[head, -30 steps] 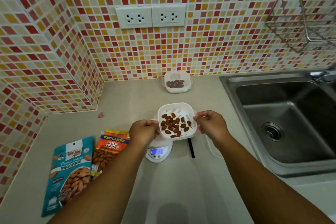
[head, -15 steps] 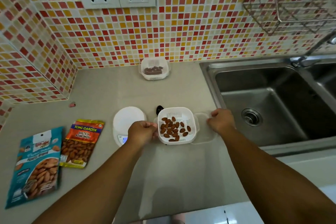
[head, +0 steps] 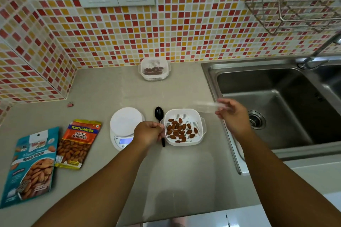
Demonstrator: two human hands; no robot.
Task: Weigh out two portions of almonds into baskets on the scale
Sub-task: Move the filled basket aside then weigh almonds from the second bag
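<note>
Head view: left hand pinches the basket rim. Right hand, now raised off the counter, grips a blurred clear lid.

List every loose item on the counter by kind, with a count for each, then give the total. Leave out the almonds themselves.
Baskets: 2, near one, far one
Almond packets: 2, teal, orange
Scale: 1
Black spoon: 1
Clear lid, blurred, held above the counter by the right hand: 1
Total: 7
</note>
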